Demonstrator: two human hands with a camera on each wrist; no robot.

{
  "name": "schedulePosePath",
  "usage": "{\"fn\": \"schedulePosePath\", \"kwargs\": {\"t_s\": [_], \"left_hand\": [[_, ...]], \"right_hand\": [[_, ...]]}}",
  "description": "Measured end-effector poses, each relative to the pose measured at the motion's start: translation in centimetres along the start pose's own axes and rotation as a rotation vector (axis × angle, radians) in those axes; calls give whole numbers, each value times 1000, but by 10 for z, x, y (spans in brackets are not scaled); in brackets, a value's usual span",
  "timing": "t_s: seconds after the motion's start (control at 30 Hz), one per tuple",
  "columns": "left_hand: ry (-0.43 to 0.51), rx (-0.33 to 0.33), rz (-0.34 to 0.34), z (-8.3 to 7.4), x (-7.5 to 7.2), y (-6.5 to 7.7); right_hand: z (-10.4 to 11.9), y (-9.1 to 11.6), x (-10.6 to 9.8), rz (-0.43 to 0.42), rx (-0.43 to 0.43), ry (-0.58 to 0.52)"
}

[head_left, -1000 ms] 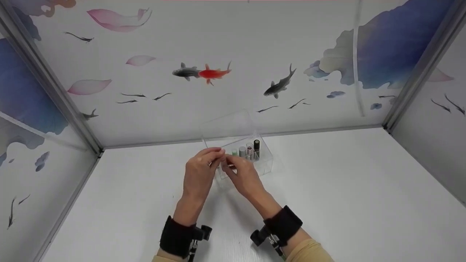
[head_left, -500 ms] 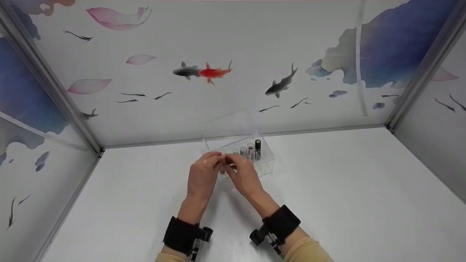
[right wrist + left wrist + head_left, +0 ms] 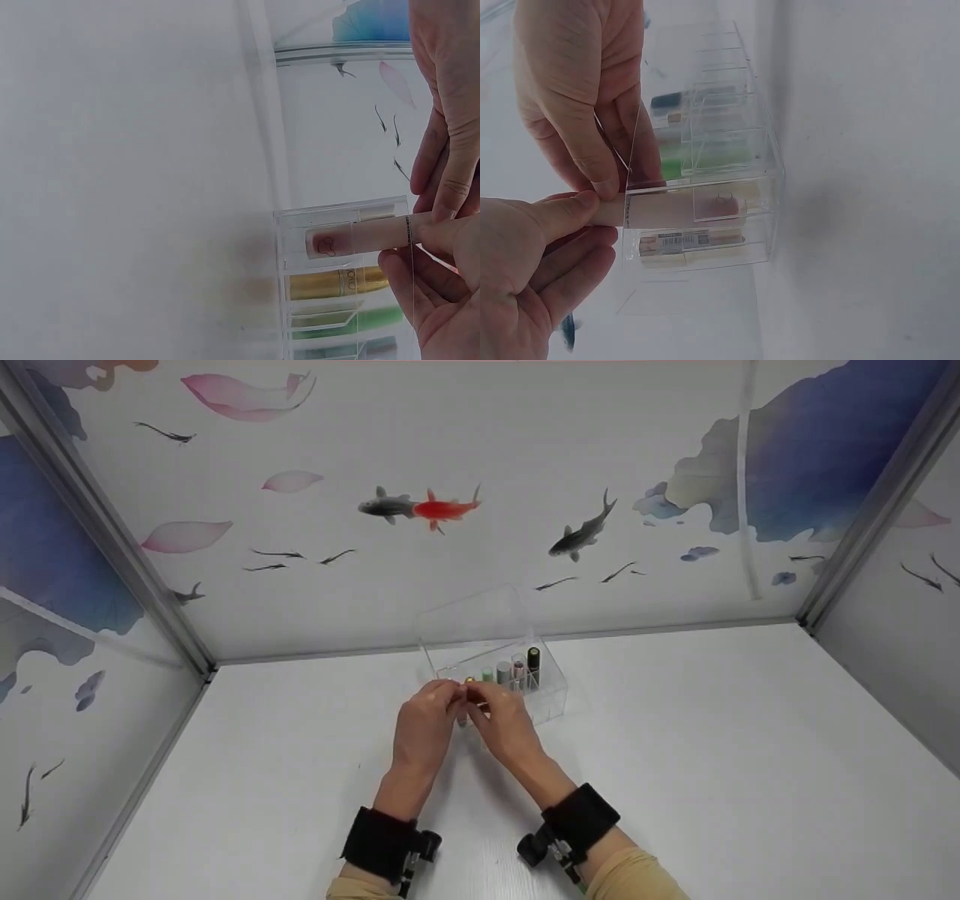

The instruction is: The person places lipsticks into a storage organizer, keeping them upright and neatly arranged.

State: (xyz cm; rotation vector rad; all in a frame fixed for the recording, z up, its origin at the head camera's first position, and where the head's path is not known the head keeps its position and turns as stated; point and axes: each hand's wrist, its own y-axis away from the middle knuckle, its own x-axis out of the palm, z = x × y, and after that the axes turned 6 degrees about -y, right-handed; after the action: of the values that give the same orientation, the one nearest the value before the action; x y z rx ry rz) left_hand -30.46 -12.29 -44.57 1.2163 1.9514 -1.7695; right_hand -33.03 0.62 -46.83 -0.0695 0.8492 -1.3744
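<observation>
My left hand [image 3: 427, 724] and right hand [image 3: 506, 724] meet at the near left corner of a clear divided lipstick box [image 3: 555, 701]. Between their fingertips they pinch the top end of a pale pink lipstick tube [image 3: 664, 211]. Its darker rosy end [image 3: 326, 244] points down inside a front compartment, seen through the clear wall. Beside it in the left wrist view lies a tan tube with a barcode label [image 3: 690, 240]. A gold lipstick [image 3: 330, 283] and a green tube [image 3: 375, 321] fill neighbouring slots.
Further right in the box stand a grey tube [image 3: 503, 672], a pinkish clear one [image 3: 518, 669] and a tall black one [image 3: 533, 658]. The transparent lid [image 3: 476, 615] stands raised behind, near the printed back wall [image 3: 645, 457]. White tabletop [image 3: 712, 750] surrounds the box.
My left hand has shifted slightly right and down, and the fingertips of both hands sit a little lower. The gold lipstick now shows behind them.
</observation>
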Motion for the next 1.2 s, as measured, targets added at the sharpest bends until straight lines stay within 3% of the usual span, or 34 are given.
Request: {"fn": "schedulePosePath", "kwargs": {"t_s": [0.5, 0.77, 0.97, 1.2], "left_hand": [[-72, 10, 56, -2, 5, 5], [-173, 70, 56, -2, 7, 4], [-158, 59, 74, -3, 7, 5], [-188, 59, 27, -3, 6, 4]], "right_hand": [[-1, 1, 1, 4, -2, 59], [-1, 1, 1, 8, -16, 83], [-2, 2, 1, 17, -57, 130], [0, 1, 0, 64, -69, 139]]}}
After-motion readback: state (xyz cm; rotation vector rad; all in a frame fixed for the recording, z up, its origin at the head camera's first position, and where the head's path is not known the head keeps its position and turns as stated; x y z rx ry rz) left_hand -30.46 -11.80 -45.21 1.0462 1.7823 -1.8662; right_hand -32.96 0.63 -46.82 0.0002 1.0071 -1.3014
